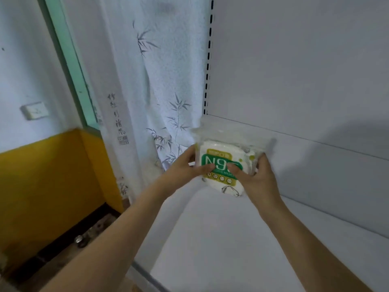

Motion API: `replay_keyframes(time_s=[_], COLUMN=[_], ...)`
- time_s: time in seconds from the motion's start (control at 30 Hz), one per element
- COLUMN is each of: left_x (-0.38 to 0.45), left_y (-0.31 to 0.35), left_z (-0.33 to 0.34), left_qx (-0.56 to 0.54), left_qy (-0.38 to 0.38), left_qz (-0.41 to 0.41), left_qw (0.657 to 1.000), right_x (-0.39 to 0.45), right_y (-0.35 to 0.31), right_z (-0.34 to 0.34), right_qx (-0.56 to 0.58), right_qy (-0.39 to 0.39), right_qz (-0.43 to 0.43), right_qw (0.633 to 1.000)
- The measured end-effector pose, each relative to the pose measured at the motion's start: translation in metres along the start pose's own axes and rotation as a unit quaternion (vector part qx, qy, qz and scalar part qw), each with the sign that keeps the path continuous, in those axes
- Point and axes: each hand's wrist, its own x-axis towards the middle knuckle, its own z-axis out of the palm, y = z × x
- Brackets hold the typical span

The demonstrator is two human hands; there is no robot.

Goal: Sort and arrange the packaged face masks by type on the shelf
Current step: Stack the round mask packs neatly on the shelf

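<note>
A clear plastic pack of white face masks (226,152) with a green and yellow "N95" label stands upright near the back left corner of the white shelf (231,239). My left hand (185,165) grips its left edge, thumb across the green label. Gripping the right edge is my right hand (257,175), its thumb also on the label. The pack's lower edge is at or just above the shelf board; I cannot tell if it touches.
The shelf's white back panel (305,70) rises behind, with a slotted upright (208,60) at its left edge. A white curtain with bamboo print (160,91) hangs left of the shelf. Further left are a wall switch (34,110) and a yellow lower wall (46,186).
</note>
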Motion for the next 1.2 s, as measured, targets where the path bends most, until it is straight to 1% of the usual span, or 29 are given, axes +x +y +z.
replay_keyframes(time_s=[0.07, 0.13, 0.2, 0.27, 0.3, 0.33, 0.37, 0.4, 0.43, 0.47, 0.5, 0.53, 0.57, 0.6, 0.63, 0.67, 0.7, 0.73, 0.77, 0.83, 0.9, 0.97, 1.03, 1.1, 1.13, 1.2], left_x=[0.027, 0.045, 0.053, 0.053, 0.052, 0.050, 0.044, 0.035, 0.024, 0.014, 0.007, 0.002, -0.003, -0.007, -0.014, -0.021, -0.029, -0.035, -0.040, -0.050, -0.061, -0.069, -0.069, -0.068, -0.067, -0.071], left_y=[-0.011, -0.028, -0.044, -0.044, -0.039, -0.032, -0.020, -0.006, 0.010, 0.025, 0.038, 0.047, 0.052, 0.054, 0.054, 0.056, 0.059, 0.061, 0.065, 0.073, 0.083, 0.096, 0.111, 0.130, 0.135, 0.139], left_z=[-0.020, -0.027, -0.029, -0.034, -0.036, -0.036, -0.033, -0.026, -0.016, -0.002, 0.015, 0.037, 0.062, 0.090, 0.119, 0.148, 0.175, 0.201, 0.226, 0.275, 0.321, 0.363, 0.409, 0.448, 0.466, 0.494], left_qx=[0.044, 0.071, 0.062, 0.086, 0.132, 0.178, 0.201, 0.187, 0.142, 0.088, 0.041, 0.010, -0.004, -0.020, -0.034, -0.040, -0.040, -0.036, -0.032, -0.050, -0.080, -0.081, -0.089, -0.112, -0.120, -0.131], left_qy=[-0.028, -0.044, -0.045, -0.053, -0.033, 0.024, 0.108, 0.194, 0.251, 0.265, 0.238, 0.178, 0.089, -0.008, -0.100, -0.175, -0.234, -0.274, -0.297, -0.324, -0.344, -0.344, -0.328, -0.289, -0.272, -0.245], left_qz=[-0.039, -0.077, -0.094, -0.088, -0.067, -0.028, 0.033, 0.111, 0.178, 0.215, 0.222, 0.203, 0.165, 0.119, 0.073, 0.035, 0.008, -0.006, -0.007, -0.021, -0.054, -0.069, -0.099, -0.154, -0.175, -0.183], left_qw=[0.998, 0.994, 0.993, 0.991, 0.988, 0.983, 0.973, 0.957, 0.941, 0.936, 0.945, 0.963, 0.982, 0.993, 0.992, 0.983, 0.971, 0.961, 0.954, 0.945, 0.934, 0.933, 0.935, 0.938, 0.939, 0.943], right_x=[0.016, 0.021, 0.021, 0.018, 0.017, 0.015, 0.013, 0.010, 0.006, 0.002, -0.003, -0.007, -0.012, -0.020, -0.032, -0.046, -0.061, -0.077, -0.092, -0.123, -0.151, -0.172, -0.184, -0.189, -0.191, -0.194], right_y=[0.003, 0.015, 0.027, 0.025, 0.022, 0.017, 0.011, 0.003, -0.004, -0.012, -0.018, -0.022, -0.025, -0.027, -0.029, -0.030, -0.030, -0.029, -0.027, -0.018, -0.006, 0.009, 0.028, 0.050, 0.063, 0.082], right_z=[0.020, 0.039, 0.052, 0.056, 0.054, 0.047, 0.039, 0.028, 0.015, -0.002, -0.024, -0.050, -0.082, -0.116, -0.150, -0.182, -0.211, -0.237, -0.260, -0.304, -0.344, -0.375, -0.393, -0.396, -0.394, -0.390], right_qx=[-0.030, -0.033, -0.032, -0.058, -0.082, -0.108, -0.129, -0.143, -0.154, -0.172, -0.202, -0.243, -0.290, -0.330, -0.357, -0.369, -0.371, -0.374, -0.382, -0.413, -0.439, -0.461, -0.510, -0.553, -0.565, -0.567], right_qy=[0.018, 0.002, -0.021, -0.017, 0.000, 0.025, 0.056, 0.089, 0.117, 0.140, 0.160, 0.180, 0.201, 0.227, 0.257, 0.292, 0.326, 0.354, 0.376, 0.406, 0.437, 0.456, 0.430, 0.386, 0.373, 0.383], right_qz=[0.014, 0.085, 0.094, 0.089, 0.089, 0.088, 0.077, 0.055, 0.025, -0.005, -0.030, -0.052, -0.065, -0.070, -0.065, -0.056, -0.049, -0.043, -0.032, 0.000, 0.025, 0.044, 0.089, 0.121, 0.113, 0.081], right_qw=[0.999, 0.996, 0.995, 0.994, 0.993, 0.990, 0.987, 0.984, 0.981, 0.975, 0.966, 0.952, 0.934, 0.913, 0.896, 0.881, 0.868, 0.856, 0.844, 0.815, 0.785, 0.760, 0.740, 0.729, 0.727, 0.725])
